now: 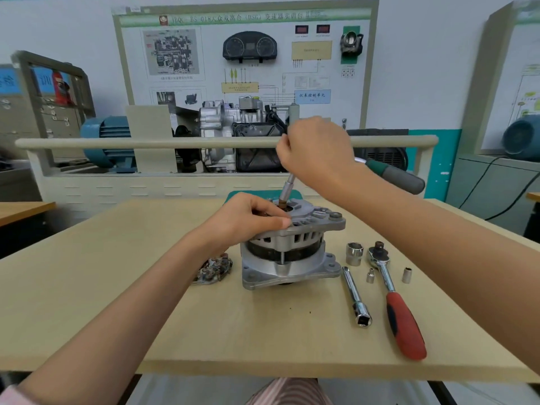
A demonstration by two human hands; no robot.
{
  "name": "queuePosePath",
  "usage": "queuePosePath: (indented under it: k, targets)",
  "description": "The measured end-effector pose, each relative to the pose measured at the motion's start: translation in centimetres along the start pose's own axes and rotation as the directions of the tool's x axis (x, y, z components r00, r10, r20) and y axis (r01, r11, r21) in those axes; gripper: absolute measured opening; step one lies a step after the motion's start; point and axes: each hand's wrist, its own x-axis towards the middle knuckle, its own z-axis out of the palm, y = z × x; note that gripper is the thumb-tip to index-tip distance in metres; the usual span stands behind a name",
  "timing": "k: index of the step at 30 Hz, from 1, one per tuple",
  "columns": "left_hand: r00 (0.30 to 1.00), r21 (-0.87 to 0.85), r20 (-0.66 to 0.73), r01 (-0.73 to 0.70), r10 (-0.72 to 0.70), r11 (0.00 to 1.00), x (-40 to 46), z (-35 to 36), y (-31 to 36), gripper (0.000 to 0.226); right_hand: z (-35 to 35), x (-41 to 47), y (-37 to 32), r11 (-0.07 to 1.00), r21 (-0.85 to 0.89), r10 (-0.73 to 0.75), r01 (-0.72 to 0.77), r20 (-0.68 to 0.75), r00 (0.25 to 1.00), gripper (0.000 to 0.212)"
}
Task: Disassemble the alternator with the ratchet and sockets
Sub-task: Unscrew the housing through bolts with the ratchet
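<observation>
The right hand (317,150) had its grip curled round the head end of a ratchet with a green and grey handle (400,176), which stuck out to the right behind the wrist; from under the fist a slim extension bar (288,185) ran down, slightly tilted, into the middle of the alternator's top. The left hand (248,217) rested on the top left of the alternator (287,247), fingers curled over the upper housing and the thumb lying along its edge, gripping it. The alternator stood upright near the middle of the tan worktop (117,302). Just left of its base, partly behind the left forearm, lay a removed part with copper windings (214,268). To the right lay a large socket (354,253), a loose extension bar (356,296), a small socket (370,275), a second ratchet with a red handle (393,296) and another small socket (406,274), all apart from one another.
</observation>
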Motion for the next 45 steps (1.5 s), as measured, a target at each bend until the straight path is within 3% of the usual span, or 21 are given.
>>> queuePosePath:
  k: [8, 12, 18, 28, 33, 35, 37, 40, 45]
  targets:
    - [0.999, -0.030, 0.011, 0.038, -0.038, 0.999, 0.5, 0.1, 0.3, 0.006, 1.7, -1.8, 2.9, 0.926, 0.300, 0.232, -0.230, 0.030, 0.972, 0.042]
    - [1.000, -0.002, -0.017, 0.015, -0.015, 1.000, 0.5, 0.1, 0.4, 0.006, 3.1, -3.1, 3.9, 0.809, 0.468, 0.338, -0.357, 0.126, 0.932, 0.043]
    - [0.995, -0.027, -0.096, 0.031, -0.034, 0.999, 0.7, 0.2, 0.7, 0.018, 5.4, -4.4, 4.8, 0.613, 0.643, 0.371, -0.460, 0.280, 0.886, 0.037]
    - [0.967, -0.119, -0.254, -0.049, 0.018, 0.992, 1.5, -1.1, 1.0, 0.019, 6.9, -4.5, 4.5, 0.796, 0.498, 0.257, -0.343, 0.235, 0.938, 0.038]
    - [0.935, -0.495, -0.336, -0.075, -0.112, 0.865, 2.4, -4.2, 0.5, 0.018, 6.8, -4.5, 4.3, 0.788, 0.510, 0.234, -0.345, 0.270, 0.934, 0.042]
    - [0.926, -0.559, -0.340, -0.058, -0.165, 0.827, 2.1, -5.5, -0.6, 0.017, 6.7, -4.5, 4.4, 0.788, 0.511, 0.229, -0.343, 0.274, 0.934, 0.042]
    - [0.905, -0.504, -0.358, 0.021, -0.231, 0.863, 1.8, -6.4, -2.4, 0.017, 6.9, -4.5, 4.5, 0.790, 0.509, 0.230, -0.342, 0.272, 0.934, 0.042]
    - [0.868, -0.290, -0.400, 0.184, -0.293, 0.939, 1.2, -6.8, -5.7, 0.016, 7.3, -4.5, 4.8, 0.793, 0.507, 0.244, -0.338, 0.243, 0.939, 0.041]
    - [0.853, -0.038, -0.414, 0.332, -0.317, 0.943, 0.8, -5.9, -10.1, 0.016, 7.5, -4.5, 5.3, 0.778, 0.545, 0.238, -0.314, 0.208, 0.949, 0.046]
